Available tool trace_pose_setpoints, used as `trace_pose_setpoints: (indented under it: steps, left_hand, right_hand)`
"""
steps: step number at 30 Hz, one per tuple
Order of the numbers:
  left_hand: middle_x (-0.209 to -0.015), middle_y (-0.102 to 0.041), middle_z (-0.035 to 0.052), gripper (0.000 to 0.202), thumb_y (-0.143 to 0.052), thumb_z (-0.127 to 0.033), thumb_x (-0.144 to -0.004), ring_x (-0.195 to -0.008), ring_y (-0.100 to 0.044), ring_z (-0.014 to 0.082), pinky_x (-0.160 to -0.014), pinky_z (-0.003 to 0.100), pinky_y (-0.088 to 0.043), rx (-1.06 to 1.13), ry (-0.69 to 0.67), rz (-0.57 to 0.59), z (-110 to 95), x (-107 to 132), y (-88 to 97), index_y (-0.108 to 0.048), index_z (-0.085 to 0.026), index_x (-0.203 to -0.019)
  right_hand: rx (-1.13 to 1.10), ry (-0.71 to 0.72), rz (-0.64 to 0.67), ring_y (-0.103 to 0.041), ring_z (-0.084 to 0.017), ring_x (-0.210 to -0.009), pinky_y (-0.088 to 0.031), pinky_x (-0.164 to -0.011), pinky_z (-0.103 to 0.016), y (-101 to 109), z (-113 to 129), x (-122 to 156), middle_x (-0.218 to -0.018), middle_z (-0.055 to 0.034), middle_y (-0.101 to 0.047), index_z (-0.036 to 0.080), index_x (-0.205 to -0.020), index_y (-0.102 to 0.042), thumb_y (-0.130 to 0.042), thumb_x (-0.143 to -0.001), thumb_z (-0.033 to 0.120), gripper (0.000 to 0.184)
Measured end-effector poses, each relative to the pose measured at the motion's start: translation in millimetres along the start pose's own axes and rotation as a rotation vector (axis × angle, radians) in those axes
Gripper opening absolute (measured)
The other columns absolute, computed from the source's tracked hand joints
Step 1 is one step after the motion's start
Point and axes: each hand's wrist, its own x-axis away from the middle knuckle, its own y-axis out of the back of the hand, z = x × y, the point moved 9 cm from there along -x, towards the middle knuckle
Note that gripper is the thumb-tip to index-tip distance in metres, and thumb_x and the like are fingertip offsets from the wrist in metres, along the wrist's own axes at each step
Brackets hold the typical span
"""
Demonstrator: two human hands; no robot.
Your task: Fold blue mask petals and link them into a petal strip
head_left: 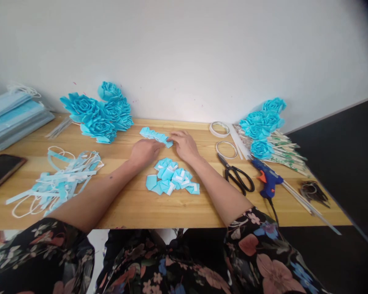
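A row of overlapping folded blue petals (153, 134) lies on the wooden table in front of me. At its right end, my left hand (145, 152) has its fingers closed together on the near edge. My right hand (185, 146) comes from the other side, fingers bent and fingertips on the last petal. The two sets of fingertips almost meet, and parts of the petals under them are hidden. Nearer to me, between my forearms, is a loose pile of folded blue pieces (171, 177), several with white patches.
Blue flowers (98, 110) stand back left, more blue flowers (262, 124) back right. Cut strips with white loops (64, 177), a phone (3, 171) and packed face masks (15, 116) lie left. At right are tape rolls (220, 129), scissors (236, 173), a blue glue gun (266, 177) and sticks (290, 153).
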Motion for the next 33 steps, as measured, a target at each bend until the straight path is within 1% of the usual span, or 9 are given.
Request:
trace_pose_setpoints:
  steps: [6, 11, 16, 18, 20, 23, 27, 30, 33]
  left_hand:
    - [-0.106, -0.076, 0.0076, 0.043, -0.04, -0.022, -0.093, -0.092, -0.07, 0.0269, -0.074, 0.035, -0.049, -0.022, -0.009, -0.002, 1.1, 1.4, -1.2, -0.073, -0.028, -0.119]
    - [-0.107, -0.076, 0.0072, 0.042, -0.04, -0.023, -0.093, -0.091, -0.07, 0.0267, -0.075, 0.036, -0.049, -0.032, -0.01, 0.002, 1.6, 1.7, -2.4, -0.073, -0.028, -0.119]
    - [-0.104, -0.076, 0.0075, 0.042, -0.041, -0.021, -0.092, -0.09, -0.07, 0.0251, -0.078, 0.035, -0.05, 0.003, -0.016, -0.013, 1.5, 2.4, -1.4, -0.074, -0.027, -0.118]
    - [-0.104, -0.076, 0.0076, 0.042, -0.041, -0.021, -0.091, -0.092, -0.07, 0.0244, -0.08, 0.034, -0.051, 0.053, 0.001, -0.049, 4.2, 3.3, 2.8, -0.075, -0.026, -0.116]
    - [-0.108, -0.076, 0.0072, 0.042, -0.041, -0.02, -0.091, -0.097, -0.07, 0.0236, -0.084, 0.034, -0.052, 0.125, 0.041, -0.13, 10.1, 4.5, 11.8, -0.075, -0.024, -0.115]
    - [-0.116, -0.075, 0.0064, 0.042, -0.042, -0.02, -0.09, -0.105, -0.069, 0.0234, -0.09, 0.033, -0.052, 0.191, 0.127, -0.221, 22.4, 5.5, 22.3, -0.075, -0.022, -0.116]
    - [-0.12, -0.073, 0.0071, 0.042, -0.043, -0.022, -0.091, -0.109, -0.068, 0.0262, -0.093, 0.036, -0.052, 0.143, 0.186, -0.132, 30.2, 1.4, 15.6, -0.073, -0.022, -0.121]
    - [-0.121, -0.072, 0.0084, 0.042, -0.041, -0.024, -0.093, -0.109, -0.068, 0.0279, -0.092, 0.039, -0.051, 0.078, 0.162, -0.062, 28.8, -1.5, 8.8, -0.072, -0.022, -0.122]
    - [-0.121, -0.072, 0.0082, 0.043, -0.041, -0.024, -0.092, -0.108, -0.068, 0.0265, -0.091, 0.037, -0.051, 0.037, 0.152, -0.036, 28.1, -2.0, 6.1, -0.072, -0.023, -0.122]
  right_hand:
    - [0.02, -0.037, -0.014, -0.054, -0.027, -0.119, -0.044, -0.104, -0.044, 2.1, -0.9, 1.0, -0.128, -0.008, -0.067, 0.02, -0.105, -0.077, -0.044, -0.086, 0.001, 0.043]
    - [-0.034, 0.042, -0.077, -0.053, -0.025, -0.122, -0.043, -0.106, -0.042, 9.9, 8.6, 1.3, -0.128, -0.008, -0.067, 0.02, -0.115, -0.072, -0.043, -0.087, 0.003, 0.044]
    - [0.015, 0.072, -0.043, -0.051, -0.026, -0.124, -0.04, -0.108, -0.043, 4.2, 12.0, -1.5, -0.134, -0.0083, -0.064, 0.019, -0.12, -0.071, -0.042, -0.089, 0.003, 0.046]
    - [0.044, 0.066, -0.007, -0.048, -0.027, -0.129, -0.038, -0.11, -0.045, -1.9, 10.6, -2.6, -0.139, -0.0069, -0.061, 0.022, -0.121, -0.071, -0.044, -0.09, 0.004, 0.045]
    - [0.06, 0.054, 0.016, -0.045, -0.028, -0.133, -0.037, -0.111, -0.047, -6.4, 9.0, -3.0, -0.143, -0.0059, -0.058, 0.024, -0.123, -0.07, -0.046, -0.091, 0.006, 0.044]
    - [0.058, 0.045, 0.021, -0.044, -0.027, -0.134, -0.036, -0.112, -0.047, -6.4, 9.9, -3.2, -0.145, -0.0054, -0.056, 0.024, -0.124, -0.069, -0.045, -0.09, 0.004, 0.046]
    - [0.022, 0.056, -0.007, -0.046, -0.026, -0.131, -0.037, -0.111, -0.043, 1.9, 16.1, -4.4, -0.143, -0.0066, -0.058, 0.021, -0.129, -0.066, -0.041, -0.089, 0.002, 0.051]
    - [0.001, 0.075, -0.028, -0.047, -0.026, -0.129, -0.038, -0.111, -0.043, 6.6, 19.2, -6.0, -0.14, -0.008, -0.06, 0.02, -0.129, -0.065, -0.04, -0.087, 0.001, 0.052]
    - [-0.005, 0.093, -0.03, -0.049, -0.026, -0.127, -0.038, -0.11, -0.043, 8.4, 20.5, -8.2, -0.136, -0.0086, -0.062, 0.02, -0.125, -0.067, -0.041, -0.086, 0.001, 0.051]
